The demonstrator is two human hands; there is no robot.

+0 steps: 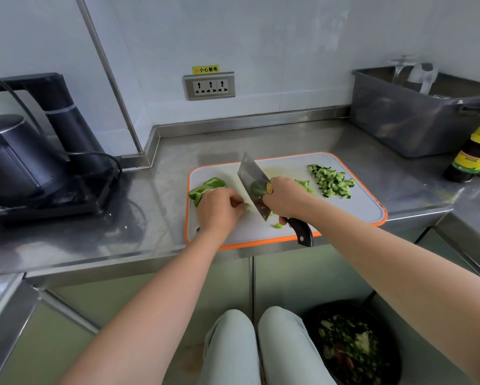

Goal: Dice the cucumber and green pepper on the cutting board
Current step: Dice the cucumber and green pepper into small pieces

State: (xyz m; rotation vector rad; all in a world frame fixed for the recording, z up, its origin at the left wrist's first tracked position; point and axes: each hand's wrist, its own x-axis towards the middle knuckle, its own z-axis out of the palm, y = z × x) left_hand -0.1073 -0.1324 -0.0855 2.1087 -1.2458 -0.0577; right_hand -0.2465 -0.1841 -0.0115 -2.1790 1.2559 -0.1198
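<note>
A white cutting board (352,207) with an orange rim lies on the steel counter. A pile of diced cucumber (331,180) sits at its far right, with a few green pepper bits (305,186) beside it. A large piece of green pepper (205,188) lies at the board's left. My left hand (219,209) has curled fingers holding a pepper strip down against the board. My right hand (286,197) grips a cleaver (254,183) by its dark handle, blade edge down just right of my left fingers. A small pepper bit (277,225) lies near the handle.
A black kettle and its base (25,162) stand on the counter at the left. A grey plastic bin (416,115) sits at the back right, with a dark sauce bottle (474,151) beside it. A black waste bin (352,348) with scraps stands on the floor.
</note>
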